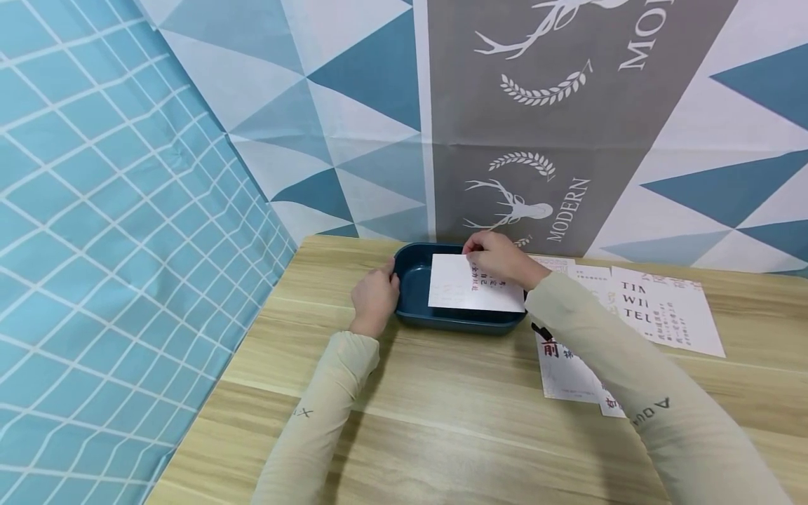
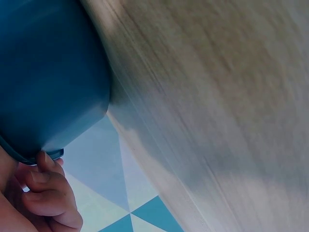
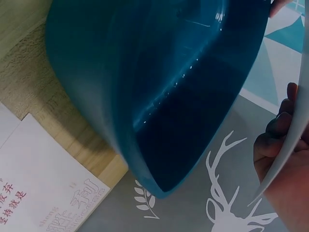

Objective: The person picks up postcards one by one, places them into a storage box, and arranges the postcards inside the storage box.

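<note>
A dark blue rectangular basin (image 1: 461, 325) stands on the table near the wall. Its left rim is gripped by my left hand (image 1: 375, 296); in the left wrist view, the fingers (image 2: 46, 186) curl at the lip of the basin (image 2: 53, 72). My right hand (image 1: 501, 259) pinches a white card (image 1: 453, 284) by its far edge and holds it over the basin's right part. Dark and reddish characters are printed on the card. From the right wrist, the card (image 3: 300, 96) appears nearly edge-on beside the basin's opening, partly covering the fingers.
Several printed white cards lie right of the basin, one with large English lettering (image 1: 669, 308) and another with a big red character (image 1: 568, 375). My right forearm crosses over some of them. A patterned wall covering (image 1: 366, 161) rises behind the wooden table (image 1: 442, 421); blue checked sheeting hangs at left.
</note>
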Available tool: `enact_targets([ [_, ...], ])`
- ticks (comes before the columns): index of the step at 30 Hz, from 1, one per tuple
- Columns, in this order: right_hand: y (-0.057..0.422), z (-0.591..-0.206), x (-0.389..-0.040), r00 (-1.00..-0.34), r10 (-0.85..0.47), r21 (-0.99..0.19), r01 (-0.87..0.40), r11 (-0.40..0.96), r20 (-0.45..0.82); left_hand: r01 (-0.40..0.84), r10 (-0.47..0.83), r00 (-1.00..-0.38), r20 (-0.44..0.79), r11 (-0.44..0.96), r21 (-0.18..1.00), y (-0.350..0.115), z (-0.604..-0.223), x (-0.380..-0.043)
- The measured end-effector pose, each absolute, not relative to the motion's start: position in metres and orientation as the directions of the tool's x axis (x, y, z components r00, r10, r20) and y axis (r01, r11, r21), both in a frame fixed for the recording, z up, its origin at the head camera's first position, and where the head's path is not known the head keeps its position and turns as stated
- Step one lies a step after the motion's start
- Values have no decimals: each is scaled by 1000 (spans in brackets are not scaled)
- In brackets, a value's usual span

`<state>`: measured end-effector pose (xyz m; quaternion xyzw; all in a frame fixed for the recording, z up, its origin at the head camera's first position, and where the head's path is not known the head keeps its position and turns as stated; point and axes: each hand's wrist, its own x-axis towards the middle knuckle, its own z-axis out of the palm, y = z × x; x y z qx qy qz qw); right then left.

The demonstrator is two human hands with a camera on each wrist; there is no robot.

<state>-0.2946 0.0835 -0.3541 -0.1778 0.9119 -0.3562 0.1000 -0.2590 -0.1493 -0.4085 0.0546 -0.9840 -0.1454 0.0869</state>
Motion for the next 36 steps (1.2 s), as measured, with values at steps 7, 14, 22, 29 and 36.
enact_targets([
  [7,78,-356,-296,-919,-388,-685,-236,689,-73,-92,-143,-978,151,950,299,-149,-408,-259],
  [14,76,-359,-296,-920,-384,-680,-228,697,-84,-98,-150,-978,145,945,312,-149,-409,-260],
  [22,76,-364,-297,-918,-384,-687,-220,692,-93,-103,-153,-978,140,946,307,-149,-408,-260],
  [29,75,-370,-300,-919,-379,-679,-210,703,-108,-93,-140,-980,138,949,302,-149,-408,-260],
  [36,73,-373,-299,-918,-384,-679,-218,701,-102,-95,-144,-979,143,947,307,-150,-408,-261],
])
